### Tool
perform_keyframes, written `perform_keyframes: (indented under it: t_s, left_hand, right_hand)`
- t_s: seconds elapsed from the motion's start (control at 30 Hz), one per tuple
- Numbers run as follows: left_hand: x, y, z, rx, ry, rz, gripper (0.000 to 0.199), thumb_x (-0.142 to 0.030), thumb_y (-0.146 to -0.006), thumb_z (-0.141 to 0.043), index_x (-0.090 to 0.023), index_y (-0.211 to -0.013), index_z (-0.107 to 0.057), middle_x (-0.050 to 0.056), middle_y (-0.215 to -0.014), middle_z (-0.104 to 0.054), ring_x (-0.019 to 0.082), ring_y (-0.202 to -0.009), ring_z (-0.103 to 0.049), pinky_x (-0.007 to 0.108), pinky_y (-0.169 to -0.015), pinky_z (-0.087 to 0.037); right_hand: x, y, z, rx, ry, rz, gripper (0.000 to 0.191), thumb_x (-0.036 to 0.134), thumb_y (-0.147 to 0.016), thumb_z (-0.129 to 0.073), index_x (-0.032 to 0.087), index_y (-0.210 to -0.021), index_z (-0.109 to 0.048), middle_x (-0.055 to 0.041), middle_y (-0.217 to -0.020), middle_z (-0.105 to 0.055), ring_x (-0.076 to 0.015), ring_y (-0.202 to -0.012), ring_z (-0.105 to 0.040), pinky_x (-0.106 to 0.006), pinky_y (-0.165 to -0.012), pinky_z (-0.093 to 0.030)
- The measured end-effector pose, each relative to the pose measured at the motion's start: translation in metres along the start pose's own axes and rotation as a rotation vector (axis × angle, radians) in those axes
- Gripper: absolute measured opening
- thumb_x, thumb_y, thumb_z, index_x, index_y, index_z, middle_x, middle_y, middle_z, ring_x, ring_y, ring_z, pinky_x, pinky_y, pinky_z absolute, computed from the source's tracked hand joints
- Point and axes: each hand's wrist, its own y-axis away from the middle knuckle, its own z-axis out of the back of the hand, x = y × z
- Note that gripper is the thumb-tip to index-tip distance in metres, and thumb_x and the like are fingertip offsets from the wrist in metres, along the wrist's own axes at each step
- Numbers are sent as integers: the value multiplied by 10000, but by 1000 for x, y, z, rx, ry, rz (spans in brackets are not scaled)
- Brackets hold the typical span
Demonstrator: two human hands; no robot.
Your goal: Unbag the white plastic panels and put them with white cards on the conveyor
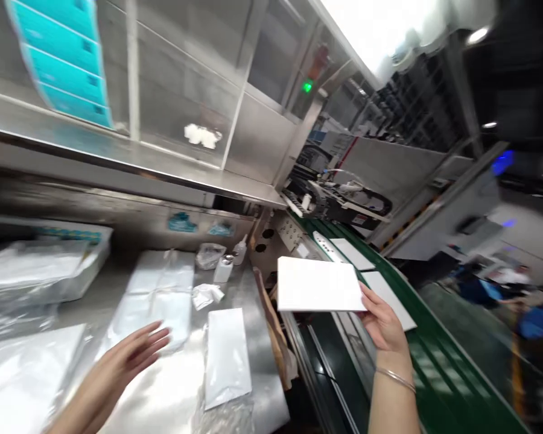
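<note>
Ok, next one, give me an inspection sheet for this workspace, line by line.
Surface: stainless steel bench on the left, green conveyor belt on the right.
Job's things: white rectangular board held in the right hand; two similar boards lying on the belt.
Clutter: bagged white packs, white packet, crumpled plastic bag, small bottle on the bench.
Grips: left hand open over the bench; right hand gripping the board's edge.
Cables: nothing seen.
Surroundings: steel cabinets with teal labels, green indicator light, machine at the belt's far end, person in blue beyond the belt.
</note>
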Motion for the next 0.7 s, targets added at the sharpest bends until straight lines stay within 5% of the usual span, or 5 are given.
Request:
perform_keyframes:
  t_s: [0.17, 0.3, 0.47, 0.7]
  left_hand:
    - [-33, 33, -49, 452, 171, 144, 566, -516, -839, -459, -109, -1229, -512, 164, -1031, -670, 263, -928, -641, 369, -852, -462]
    - [-28, 57, -47, 400, 329, 126, 488, -458, -854, -486, -109, -1189, -545, 136, -938, -691, 226, -793, -659, 326, -733, -484]
    - [-15, 71, -22, 159, 492, 49, 490, -454, -830, -533, -140, -1205, -529, 128, -954, -689, 245, -820, -658, 336, -720, -495]
    - [-23, 68, -3, 35, 612, -1, 530, -505, -819, -515, -98, -1156, -561, 147, -940, -691, 274, -859, -654, 355, -740, -510]
  right_hand:
    - [-45, -5, -157, 692, 64, -327, 359, 278, -708, -703, 155, -1044, -672, -92, -937, -702, -169, -745, -627, -255, -647, -480]
    - [-86, 5, -236, 971, 90, -452, 332, 289, -721, -700, 131, -1012, -683, -79, -841, -709, -139, -684, -613, -229, -615, -465]
    - [-127, 18, -278, 790, -20, -520, 357, 415, -725, -688, 142, -955, -690, -60, -801, -694, -137, -684, -622, -233, -630, -496]
    - [-171, 71, -281, 698, 29, -552, 392, 492, -699, -681, 138, -866, -655, -38, -702, -640, -127, -607, -582, -248, -613, -490]
